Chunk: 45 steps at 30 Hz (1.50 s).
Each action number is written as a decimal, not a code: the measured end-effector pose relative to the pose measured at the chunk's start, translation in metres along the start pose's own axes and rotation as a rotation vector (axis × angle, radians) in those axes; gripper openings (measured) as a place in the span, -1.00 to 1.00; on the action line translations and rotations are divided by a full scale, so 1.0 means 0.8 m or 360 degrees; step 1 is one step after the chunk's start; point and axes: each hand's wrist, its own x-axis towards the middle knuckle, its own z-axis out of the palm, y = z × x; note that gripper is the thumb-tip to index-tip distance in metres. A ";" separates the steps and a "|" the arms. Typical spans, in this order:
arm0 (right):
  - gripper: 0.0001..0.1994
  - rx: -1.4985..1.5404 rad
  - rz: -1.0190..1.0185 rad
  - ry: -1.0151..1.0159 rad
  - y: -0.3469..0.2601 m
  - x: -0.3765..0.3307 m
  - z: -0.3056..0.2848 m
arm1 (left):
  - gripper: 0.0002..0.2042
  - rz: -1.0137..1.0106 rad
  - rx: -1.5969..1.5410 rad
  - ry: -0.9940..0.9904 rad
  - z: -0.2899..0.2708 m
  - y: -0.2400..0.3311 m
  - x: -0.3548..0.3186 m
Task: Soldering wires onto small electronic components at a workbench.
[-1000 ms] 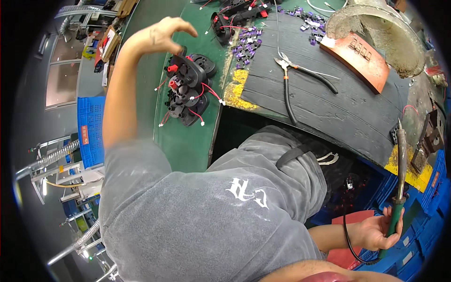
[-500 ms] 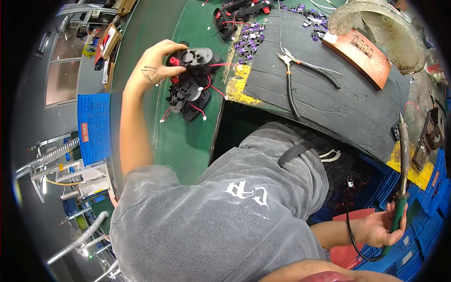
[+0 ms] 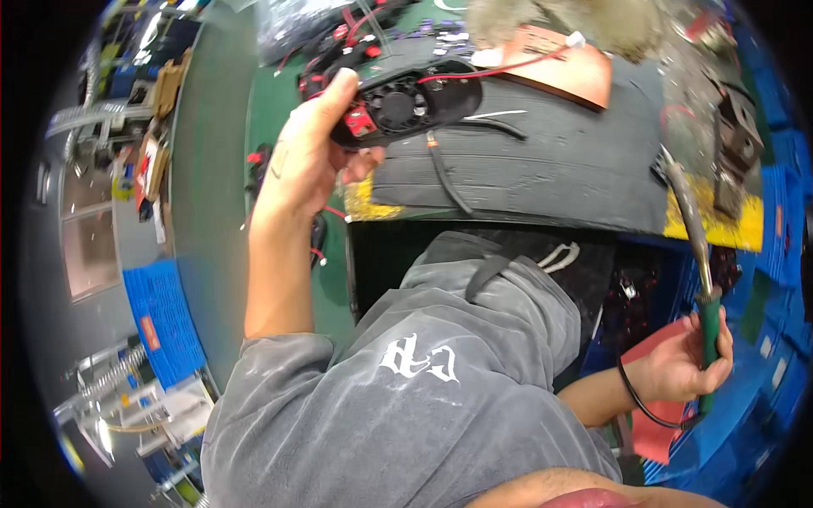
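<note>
Nearby: dark mat [image 3: 542, 173], orange board [image 3: 572, 72] behind fan part [image 3: 406, 102].

Labels and bags at the bench

A clear plastic bag [image 3: 292, 25] lay top left; a small orange label [image 3: 150, 333] marked the blue crate [image 3: 161, 317].

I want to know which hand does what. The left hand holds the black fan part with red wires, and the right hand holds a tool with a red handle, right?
Not quite. The head view shows the right hand gripping a tool with a green handle, not red. The left hand does hold the black fan part with red wires.
</note>
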 end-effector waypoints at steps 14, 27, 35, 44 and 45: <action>-0.54 -0.0085 -0.0175 0.0162 -0.025 -0.005 -0.052 | -0.57 0.0125 0.0372 -0.0643 0.161 -0.028 0.103; -0.58 -0.0049 -0.0119 0.0082 -0.019 -0.001 -0.047 | -0.70 0.0436 0.0136 -0.0828 0.161 -0.026 0.114; -0.61 0.0023 -0.0104 0.0114 -0.023 -0.004 -0.041 | -0.70 0.0144 0.0108 -0.0993 0.191 0.007 0.119; -0.59 -0.0042 -0.0063 0.0067 -0.024 -0.008 -0.047 | -0.58 0.1039 0.2059 -0.1606 0.242 0.025 0.122; -0.60 -0.0041 -0.0066 0.0052 -0.024 -0.008 -0.048 | -0.56 0.1024 0.2236 -0.1587 0.249 0.030 0.116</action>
